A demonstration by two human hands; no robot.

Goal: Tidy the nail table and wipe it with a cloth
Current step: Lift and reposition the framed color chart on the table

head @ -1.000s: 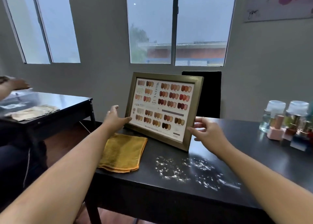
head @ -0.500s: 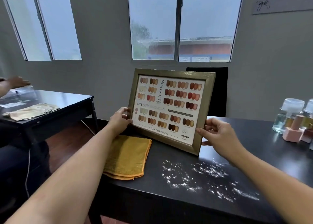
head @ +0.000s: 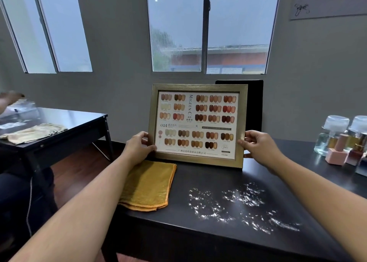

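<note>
The gold-framed rectangular nail colour chart (head: 196, 123) is held upright over the back of the black counter (head: 228, 174), the left hand (head: 139, 145) closed on its left edge and the right hand (head: 258, 144) closed on its right edge, each grip a thumb-in-front pinch low on the frame. With the hold so low, the frame could tip forward or slip and strike the counter. Its bottom edge seems just clear of the surface, though that is hard to judge from here.

The folded mustard-yellow cloth (head: 149, 186) lies just below the frame's left corner, and white powder residue (head: 238, 204) is scattered near the front. To the right stands a cluster of clear and pink nail bottles (head: 337, 140), which a swing of the frame that way could knock over. A black chair back (head: 255, 105) stands right behind the frame.
</note>
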